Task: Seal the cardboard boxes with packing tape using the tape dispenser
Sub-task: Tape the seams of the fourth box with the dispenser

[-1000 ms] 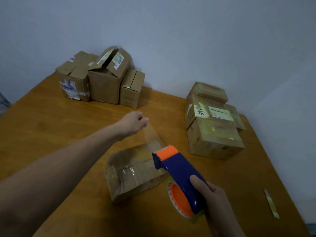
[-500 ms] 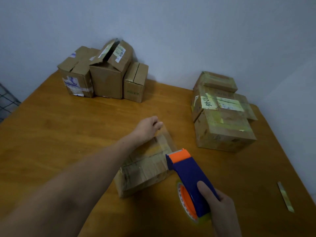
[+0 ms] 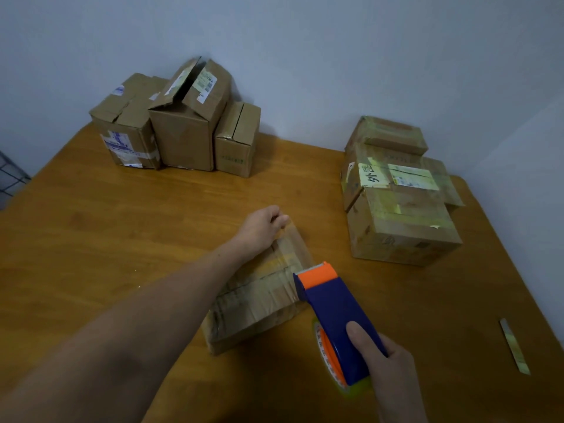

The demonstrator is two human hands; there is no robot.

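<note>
view: head, looking down on a wooden surface [image 3: 91, 227] set against a pale wall [image 3: 305, 56].
cardboard box: flat cardboard box [image 3: 256, 303] at the centre of the surface, long side running away from the person, wrinkled old tape across its top.
left hand: left hand [image 3: 262, 227] reaches past the box's far end, fingers curled, pinching the free end of the clear tape [image 3: 297, 248].
clear tape: pulled-out strip runs from the left hand's fingers along the right part of the box top to the dispenser's head; cannot tell if it is stuck down.
tape dispenser: tape dispenser [image 3: 334, 309] has a blue body, orange head and orange roll hub. The head is at the box's near right corner; touching or just above, cannot tell.
right hand: right hand [image 3: 390, 370] wraps around the dispenser's handle, thumb laid flat on the blue top.
back left: three boxes [image 3: 183, 132] side by side by the wall, the middle one tallest with its flaps standing up.
right: stack of boxes [image 3: 399, 215] bound in yellowish tape, handwritten label on top, well apart from the centre box.
near right edge: loose yellowish strip [image 3: 514, 346] lies flat on the surface.
left frame edge: wire grid [image 3: 9, 178].
</note>
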